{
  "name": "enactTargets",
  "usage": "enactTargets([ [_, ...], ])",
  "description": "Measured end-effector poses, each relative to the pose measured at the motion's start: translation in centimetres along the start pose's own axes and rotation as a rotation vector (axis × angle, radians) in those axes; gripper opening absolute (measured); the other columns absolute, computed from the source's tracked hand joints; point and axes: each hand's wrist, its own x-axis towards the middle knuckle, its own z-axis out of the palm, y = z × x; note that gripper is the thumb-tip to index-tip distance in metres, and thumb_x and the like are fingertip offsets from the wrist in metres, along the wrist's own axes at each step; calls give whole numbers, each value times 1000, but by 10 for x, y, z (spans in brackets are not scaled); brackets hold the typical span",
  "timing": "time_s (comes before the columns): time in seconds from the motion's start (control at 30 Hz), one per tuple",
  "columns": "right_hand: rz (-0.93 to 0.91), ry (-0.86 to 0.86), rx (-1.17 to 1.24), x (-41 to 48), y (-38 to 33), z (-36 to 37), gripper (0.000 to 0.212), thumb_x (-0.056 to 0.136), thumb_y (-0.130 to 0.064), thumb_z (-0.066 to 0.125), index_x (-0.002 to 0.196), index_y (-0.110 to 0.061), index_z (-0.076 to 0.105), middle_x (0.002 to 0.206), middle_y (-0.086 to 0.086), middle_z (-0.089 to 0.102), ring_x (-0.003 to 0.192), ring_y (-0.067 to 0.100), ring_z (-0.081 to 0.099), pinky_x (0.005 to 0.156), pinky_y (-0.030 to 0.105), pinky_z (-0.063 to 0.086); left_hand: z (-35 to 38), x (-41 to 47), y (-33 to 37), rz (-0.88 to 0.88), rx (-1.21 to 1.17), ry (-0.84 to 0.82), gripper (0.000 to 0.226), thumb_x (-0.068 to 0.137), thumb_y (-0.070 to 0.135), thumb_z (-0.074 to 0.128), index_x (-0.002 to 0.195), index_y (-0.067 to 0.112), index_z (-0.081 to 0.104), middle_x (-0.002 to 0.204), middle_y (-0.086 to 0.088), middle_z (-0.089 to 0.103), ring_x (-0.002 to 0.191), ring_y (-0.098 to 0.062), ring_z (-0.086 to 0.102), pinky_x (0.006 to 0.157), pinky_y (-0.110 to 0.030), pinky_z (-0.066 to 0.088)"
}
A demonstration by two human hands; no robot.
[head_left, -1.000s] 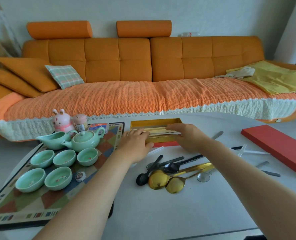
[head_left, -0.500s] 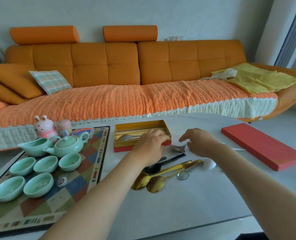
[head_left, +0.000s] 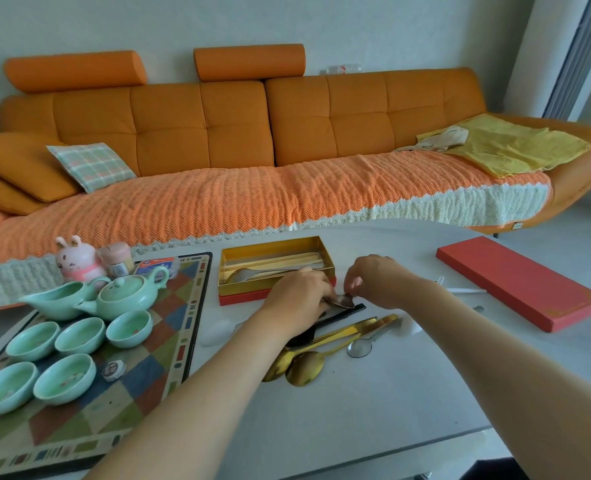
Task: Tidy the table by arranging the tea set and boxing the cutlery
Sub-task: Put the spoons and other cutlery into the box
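An open gold cutlery box [head_left: 273, 249] on a red base stands at the table's far middle, with a gold spoon and chopsticks inside. Just in front of it a silver spoon [head_left: 342, 301] lies between my hands. My right hand [head_left: 380, 282] pinches its handle end. My left hand [head_left: 301, 299] curls its fingertips on the bowl end. Below them lie black cutlery [head_left: 344, 312], two gold spoons [head_left: 304, 367] and a clear spoon [head_left: 360, 348]. On the checked mat [head_left: 169, 341] at left stand a green teapot [head_left: 124, 296], a pitcher [head_left: 62, 299] and several cups [head_left: 79, 336].
The red box lid [head_left: 519, 282] lies at the right of the table. A white plastic spoon [head_left: 218, 332] sits by the mat's edge. A pink rabbit figure [head_left: 74, 259] and a small jar [head_left: 116, 258] stand behind the teapot. An orange sofa [head_left: 252, 133] runs behind the table.
Both hands left the gold box and came down to the cutlery pile. They closed in on the silver spoon, which now sits between their fingers. The view has swung right.
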Motion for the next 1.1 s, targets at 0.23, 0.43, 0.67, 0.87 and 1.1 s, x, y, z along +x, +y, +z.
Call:
enactTargets([
  [0.23, -11, 124, 117, -5, -3, -9, 32, 93, -11, 53, 115, -29, 68, 114, -9, 62, 108, 16, 54, 95, 33, 44, -21, -3, -4, -190, -390, 186, 11, 94, 26, 64, 99, 22, 73, 80, 8, 64, 70, -7, 55, 58, -23, 39],
  [0.43, -48, 373, 298, 3, -17, -15, 15, 93, -18, 63, 102, -23, 73, 93, -9, 65, 91, 16, 61, 85, 38, 51, -47, -15, -21, -420, -770, 383, 13, 94, 29, 63, 94, 18, 70, 78, 3, 70, 67, -2, 62, 64, -19, 42],
  [0.67, -125, 419, 385, 29, -55, -13, 21, 96, -9, 54, 108, -17, 70, 98, -4, 58, 85, 16, 58, 76, 26, 45, -53, -32, -63, -610, -877, 486, 21, 94, 36, 61, 85, 18, 69, 78, 2, 72, 73, -12, 67, 75, -36, 55],
  [0.87, -114, 368, 300, 62, -80, -1, 30, 102, -9, 43, 119, -11, 68, 106, 6, 56, 92, 24, 56, 78, 28, 40, -50, -41, -102, -675, -466, 419, 34, 98, 33, 54, 129, 21, 53, 124, 5, 56, 111, -14, 53, 88, -32, 43],
  [1.1, 1, 230, 235, 97, -87, 13, 32, 104, -14, 41, 121, -17, 68, 113, 4, 55, 95, 19, 49, 81, 26, 37, -38, -42, -113, -375, -80, 233, 36, 102, 29, 44, 135, 21, 53, 139, 7, 51, 126, -16, 47, 104, -33, 36],
])
